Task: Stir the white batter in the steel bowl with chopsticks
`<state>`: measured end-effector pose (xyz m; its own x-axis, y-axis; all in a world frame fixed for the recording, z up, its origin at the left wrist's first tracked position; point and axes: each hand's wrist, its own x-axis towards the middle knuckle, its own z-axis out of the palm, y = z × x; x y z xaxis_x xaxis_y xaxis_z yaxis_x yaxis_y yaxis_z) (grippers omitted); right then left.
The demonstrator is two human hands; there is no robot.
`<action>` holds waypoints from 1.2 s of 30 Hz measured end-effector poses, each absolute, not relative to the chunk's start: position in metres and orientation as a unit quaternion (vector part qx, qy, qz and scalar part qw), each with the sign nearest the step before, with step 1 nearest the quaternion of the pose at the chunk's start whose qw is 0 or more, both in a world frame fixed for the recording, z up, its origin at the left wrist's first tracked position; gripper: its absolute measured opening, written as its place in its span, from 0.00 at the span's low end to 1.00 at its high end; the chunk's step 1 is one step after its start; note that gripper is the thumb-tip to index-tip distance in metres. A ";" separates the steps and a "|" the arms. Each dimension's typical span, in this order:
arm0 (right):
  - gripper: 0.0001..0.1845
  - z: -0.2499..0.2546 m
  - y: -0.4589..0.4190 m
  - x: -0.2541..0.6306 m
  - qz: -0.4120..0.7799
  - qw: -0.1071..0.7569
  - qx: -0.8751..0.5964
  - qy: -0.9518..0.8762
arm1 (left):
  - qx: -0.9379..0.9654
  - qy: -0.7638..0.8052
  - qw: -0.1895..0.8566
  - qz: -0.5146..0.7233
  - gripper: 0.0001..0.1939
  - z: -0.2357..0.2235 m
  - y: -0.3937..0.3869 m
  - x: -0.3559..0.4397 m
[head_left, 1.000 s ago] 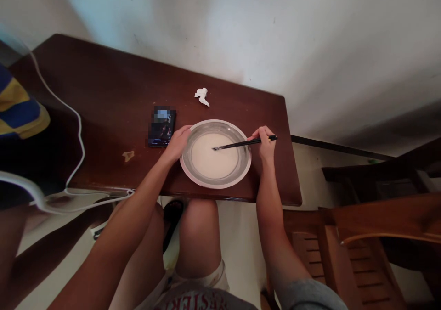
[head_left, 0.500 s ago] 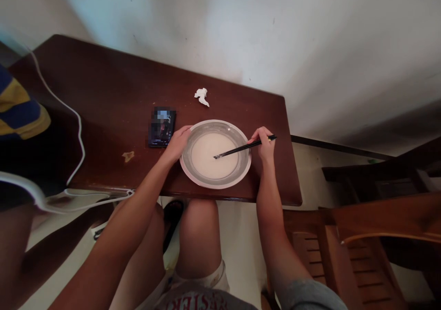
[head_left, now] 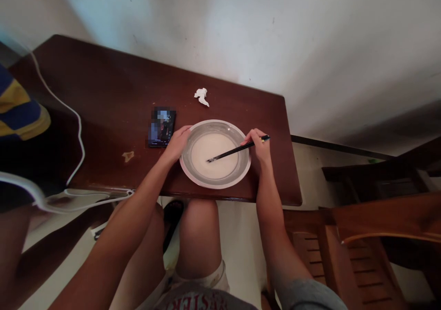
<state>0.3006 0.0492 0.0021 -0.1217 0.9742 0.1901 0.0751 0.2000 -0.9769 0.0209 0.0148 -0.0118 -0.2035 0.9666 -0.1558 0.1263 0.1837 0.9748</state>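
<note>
A shallow metal bowl (head_left: 193, 173) of white liquid stands near the front edge of a dark wooden table (head_left: 113, 94). My left hand (head_left: 177, 142) grips the bowl's left rim, fingers curled over it. My right hand (head_left: 259, 147) is closed on a pair of black chopsticks (head_left: 234, 151) at the bowl's right rim. Their tips dip into the white liquid (head_left: 213, 156) near its middle.
A phone (head_left: 161, 126) lies left of the bowl and a crumpled white tissue (head_left: 201, 96) behind it. A white cable (head_left: 74, 131) loops over the table's left part. Another person's sleeve (head_left: 19, 112) shows at far left. Wooden chairs (head_left: 361, 241) stand to the right. A wall runs behind the table.
The chopstick tips have swept down and to the left through the liquid, and my right hand has shifted slightly left. My left hand has stayed on the rim.
</note>
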 end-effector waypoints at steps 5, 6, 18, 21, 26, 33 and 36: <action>0.21 0.006 0.049 0.301 0.407 0.534 -0.457 -0.583 | 0.444 0.627 0.445 0.460 0.22 -0.008 0.014 0.022; 0.22 0.006 0.050 0.303 0.399 0.548 -0.465 -0.569 | 0.444 0.627 0.446 0.460 0.22 -0.008 0.013 0.022; 0.21 0.005 0.049 0.302 0.403 0.543 -0.448 -0.585 | 0.437 0.623 0.455 0.463 0.23 -0.009 0.014 0.023; 0.24 0.003 0.051 0.305 0.423 0.552 -0.447 -0.564 | 0.436 0.625 0.455 0.461 0.21 -0.011 0.015 0.022; 0.20 0.005 0.046 0.299 0.451 0.484 -0.424 -0.619 | 0.442 0.628 0.444 0.461 0.21 -0.014 0.015 0.020; 0.23 0.001 0.052 0.306 0.418 0.555 -0.447 -0.563 | 0.441 0.634 0.443 0.455 0.21 -0.012 0.015 0.022; 0.22 0.002 0.048 0.303 0.453 0.504 -0.433 -0.595 | 0.440 0.634 0.443 0.456 0.22 -0.011 0.014 0.022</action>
<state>0.3026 0.0484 0.0019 -0.1184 0.9712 0.2067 0.0577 0.2145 -0.9750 0.0218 0.0138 -0.0111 -0.2189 0.9624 -0.1607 0.1538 0.1966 0.9683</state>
